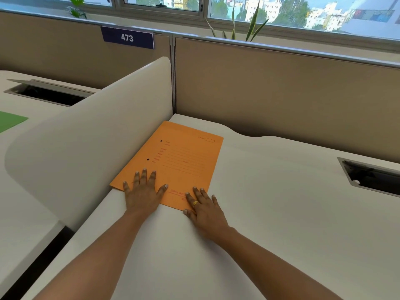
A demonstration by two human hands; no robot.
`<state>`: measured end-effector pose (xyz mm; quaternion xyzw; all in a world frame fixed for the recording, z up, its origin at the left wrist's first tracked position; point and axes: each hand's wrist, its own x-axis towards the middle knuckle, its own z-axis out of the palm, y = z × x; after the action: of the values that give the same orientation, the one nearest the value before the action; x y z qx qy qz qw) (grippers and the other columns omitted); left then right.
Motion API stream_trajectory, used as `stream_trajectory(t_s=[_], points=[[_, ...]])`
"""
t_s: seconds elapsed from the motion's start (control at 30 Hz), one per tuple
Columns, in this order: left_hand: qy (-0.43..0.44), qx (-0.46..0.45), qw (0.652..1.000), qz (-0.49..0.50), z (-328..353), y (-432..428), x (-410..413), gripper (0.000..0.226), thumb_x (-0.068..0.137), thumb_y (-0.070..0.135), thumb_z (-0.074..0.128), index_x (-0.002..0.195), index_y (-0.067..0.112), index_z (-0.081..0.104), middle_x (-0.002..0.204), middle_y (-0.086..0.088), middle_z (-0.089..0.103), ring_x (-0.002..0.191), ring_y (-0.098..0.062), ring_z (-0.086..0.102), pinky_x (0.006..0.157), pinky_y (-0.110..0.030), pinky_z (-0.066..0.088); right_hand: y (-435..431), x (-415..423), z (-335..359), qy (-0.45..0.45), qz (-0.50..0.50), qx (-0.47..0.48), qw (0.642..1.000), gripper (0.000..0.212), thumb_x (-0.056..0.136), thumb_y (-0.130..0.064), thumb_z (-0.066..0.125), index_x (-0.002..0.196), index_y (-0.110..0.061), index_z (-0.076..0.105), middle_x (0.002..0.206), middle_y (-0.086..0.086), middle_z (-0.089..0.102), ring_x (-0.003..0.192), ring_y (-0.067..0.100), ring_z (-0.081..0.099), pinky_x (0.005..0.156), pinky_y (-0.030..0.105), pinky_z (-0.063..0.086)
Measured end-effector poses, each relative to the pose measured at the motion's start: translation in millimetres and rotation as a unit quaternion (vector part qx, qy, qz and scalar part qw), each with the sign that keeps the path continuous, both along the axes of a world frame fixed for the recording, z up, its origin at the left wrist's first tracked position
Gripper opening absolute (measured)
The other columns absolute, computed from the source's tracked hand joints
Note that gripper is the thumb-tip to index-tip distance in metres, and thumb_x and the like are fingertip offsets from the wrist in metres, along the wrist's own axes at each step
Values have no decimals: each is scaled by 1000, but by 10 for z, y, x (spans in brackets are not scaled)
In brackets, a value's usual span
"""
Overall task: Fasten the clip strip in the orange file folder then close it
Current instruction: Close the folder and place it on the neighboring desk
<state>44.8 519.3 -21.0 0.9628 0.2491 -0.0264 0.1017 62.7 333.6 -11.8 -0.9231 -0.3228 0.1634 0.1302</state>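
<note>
The orange file folder (179, 161) lies shut and flat on the white desk (270, 213), pushed against the curved white divider. Its cover shows red printed lines and two black punch holes near the left edge. My left hand (142, 191) rests palm down on the folder's near left corner, fingers spread. My right hand (203, 210), with a gold ring, lies flat on the near right corner, fingertips on the cover. Neither hand grips anything. The clip strip is not visible.
A curved white divider (97, 137) borders the folder on the left. A tan partition (281, 94) stands behind the desk. A cable slot (372, 176) sits at the right. On the neighbouring desk lie a green sheet (9, 123) and another slot (47, 92).
</note>
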Motion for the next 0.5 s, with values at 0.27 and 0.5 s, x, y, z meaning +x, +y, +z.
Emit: stream_trajectory(t_s=[0.27,0.5], points=[[-6,0,1000,-14,-8,-29,259,69,93,58,22,150,23,6,160,-5,2,148,-24,-2,116,-54,2,54,449,-18,-11,-17,-22,1000,55,97,-40,24,145,-19,8,157,6,0,145,22,-2,118,44,2],[-17,-9,1000,-22,-41,-34,443,69,93,58,22,150,23,4,160,-5,1,148,-22,-4,117,-53,3,120,812,2,-6,-41,-19,999,53,98,-36,26,145,-17,11,157,8,3,145,24,2,117,43,6]])
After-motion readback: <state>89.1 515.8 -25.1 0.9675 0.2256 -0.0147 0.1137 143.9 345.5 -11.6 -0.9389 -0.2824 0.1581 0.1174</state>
